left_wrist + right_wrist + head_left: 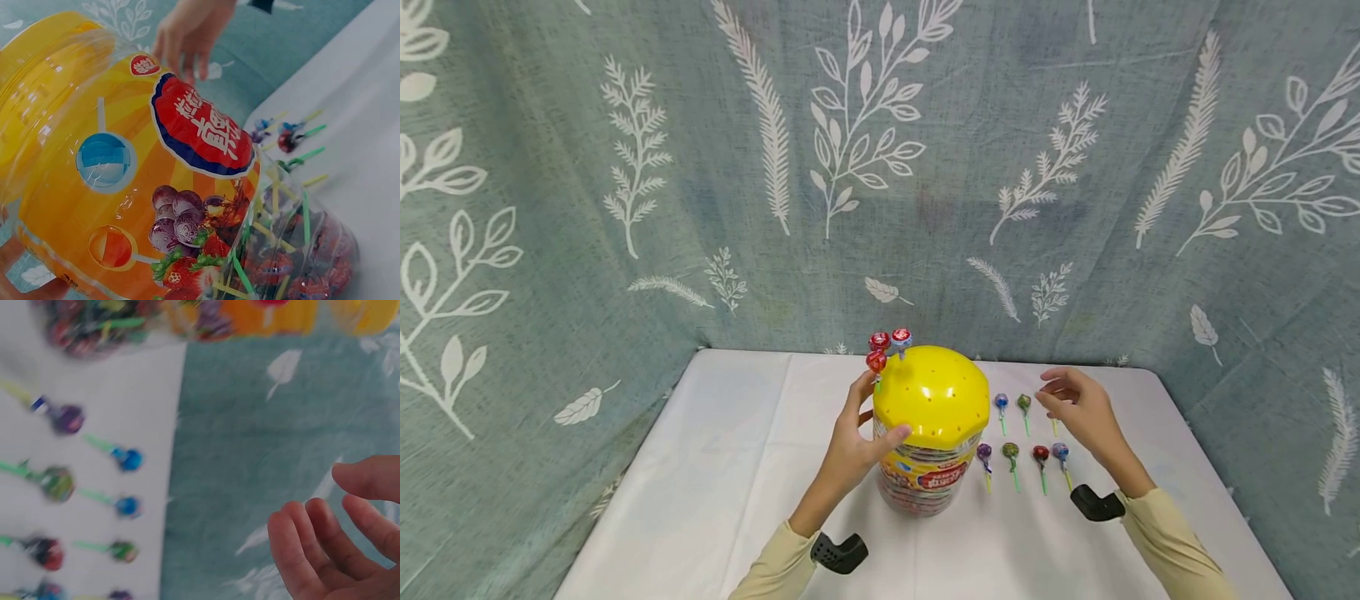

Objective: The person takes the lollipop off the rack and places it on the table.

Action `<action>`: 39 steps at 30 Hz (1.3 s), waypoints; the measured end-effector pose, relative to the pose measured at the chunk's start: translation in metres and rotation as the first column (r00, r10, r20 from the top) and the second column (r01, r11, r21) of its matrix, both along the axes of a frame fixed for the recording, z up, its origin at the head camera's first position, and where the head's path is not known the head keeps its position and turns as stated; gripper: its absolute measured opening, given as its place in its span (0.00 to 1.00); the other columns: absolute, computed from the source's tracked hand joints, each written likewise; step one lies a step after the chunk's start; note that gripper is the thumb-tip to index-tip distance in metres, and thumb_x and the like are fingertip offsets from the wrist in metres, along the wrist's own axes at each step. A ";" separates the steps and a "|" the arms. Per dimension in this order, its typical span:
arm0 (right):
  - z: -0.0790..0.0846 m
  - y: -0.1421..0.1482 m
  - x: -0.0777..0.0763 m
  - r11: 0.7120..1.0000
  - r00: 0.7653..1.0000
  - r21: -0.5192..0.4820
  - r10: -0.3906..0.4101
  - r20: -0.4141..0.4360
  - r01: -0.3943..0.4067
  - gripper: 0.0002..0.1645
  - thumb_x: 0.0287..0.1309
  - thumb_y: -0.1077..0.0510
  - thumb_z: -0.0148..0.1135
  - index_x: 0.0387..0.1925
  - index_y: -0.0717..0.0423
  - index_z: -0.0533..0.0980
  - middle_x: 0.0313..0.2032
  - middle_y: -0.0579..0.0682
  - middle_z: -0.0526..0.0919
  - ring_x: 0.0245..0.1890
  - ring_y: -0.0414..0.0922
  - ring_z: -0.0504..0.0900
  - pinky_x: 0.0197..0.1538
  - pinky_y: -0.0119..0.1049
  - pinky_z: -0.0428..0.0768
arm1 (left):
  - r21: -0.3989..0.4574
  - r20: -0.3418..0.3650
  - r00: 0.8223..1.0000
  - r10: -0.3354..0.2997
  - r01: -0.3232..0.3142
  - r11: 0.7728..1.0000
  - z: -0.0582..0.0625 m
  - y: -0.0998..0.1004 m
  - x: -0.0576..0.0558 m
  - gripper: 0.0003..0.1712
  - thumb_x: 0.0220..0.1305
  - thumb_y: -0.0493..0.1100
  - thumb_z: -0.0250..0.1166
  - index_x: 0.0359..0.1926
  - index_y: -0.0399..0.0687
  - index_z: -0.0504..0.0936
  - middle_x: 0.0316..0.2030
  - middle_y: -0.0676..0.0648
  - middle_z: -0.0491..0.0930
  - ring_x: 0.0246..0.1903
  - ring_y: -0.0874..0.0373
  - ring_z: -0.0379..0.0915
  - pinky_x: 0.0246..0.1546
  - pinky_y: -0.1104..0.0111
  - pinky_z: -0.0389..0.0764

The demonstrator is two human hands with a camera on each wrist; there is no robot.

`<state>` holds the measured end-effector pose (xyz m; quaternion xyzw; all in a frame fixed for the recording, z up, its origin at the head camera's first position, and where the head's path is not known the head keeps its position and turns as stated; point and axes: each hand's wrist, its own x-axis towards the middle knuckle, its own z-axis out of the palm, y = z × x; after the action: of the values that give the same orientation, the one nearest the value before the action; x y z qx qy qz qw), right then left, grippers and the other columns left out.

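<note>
A clear candy jar [917, 483] with a yellow lid [934, 396] stands upright on the table. Its label [200, 125] shows fruit, and wrapped lollipops are visible inside. My left hand [855, 437] holds the jar at lid height, thumb in front and fingers round the left side. Three lollipops [877, 360] stick up from holes at the lid's left edge. To the jar's right, my right hand [1078, 408] hovers over the lollipops on the table with loosely bent fingers and nothing in them. It partly hides a yellow-stick lollipop [1054, 427] in the head view.
Two rows of lollipops lie right of the jar, among them a purple one [984, 454], a red one [1041, 455] and a green one [1024, 403]. A white cloth covers the table [737, 467]. Behind it hangs a leaf-patterned curtain [925, 208].
</note>
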<state>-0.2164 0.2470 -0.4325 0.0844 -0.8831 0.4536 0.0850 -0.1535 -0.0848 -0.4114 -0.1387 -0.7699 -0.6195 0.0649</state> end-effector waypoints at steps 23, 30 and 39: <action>0.075 -0.066 0.012 0.967 0.972 -0.161 0.176 -0.153 -0.200 0.14 0.58 0.59 0.64 0.46 0.58 0.75 0.41 0.54 0.80 0.41 0.46 0.80 0.40 0.30 0.80 | -0.003 0.001 1.000 -0.005 0.005 1.000 -0.002 -0.001 -0.002 0.47 0.56 0.46 0.66 0.71 0.44 0.52 0.69 0.41 0.55 0.65 0.43 0.53 0.59 0.45 0.63; 0.086 -0.079 0.013 0.953 0.960 -0.182 0.211 -0.182 -0.244 0.15 0.57 0.60 0.65 0.46 0.56 0.75 0.41 0.52 0.80 0.42 0.44 0.80 0.43 0.33 0.80 | -0.011 -0.010 1.000 -0.007 0.007 1.000 -0.004 -0.001 -0.004 0.47 0.55 0.47 0.66 0.71 0.44 0.53 0.69 0.41 0.56 0.65 0.43 0.54 0.59 0.45 0.63; 0.095 -0.111 0.009 0.931 0.948 -0.204 0.270 -0.166 -0.301 0.14 0.56 0.61 0.66 0.44 0.57 0.75 0.40 0.56 0.82 0.40 0.47 0.81 0.43 0.38 0.82 | -0.011 -0.006 1.000 -0.013 0.013 1.000 -0.003 0.000 -0.006 0.46 0.56 0.47 0.66 0.71 0.45 0.52 0.69 0.42 0.55 0.65 0.44 0.53 0.59 0.45 0.63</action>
<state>-0.2073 0.1356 -0.3379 0.2326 -0.7958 0.5523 0.0868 -0.1595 -0.0851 -0.4146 -0.1461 -0.7721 -0.6153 0.0623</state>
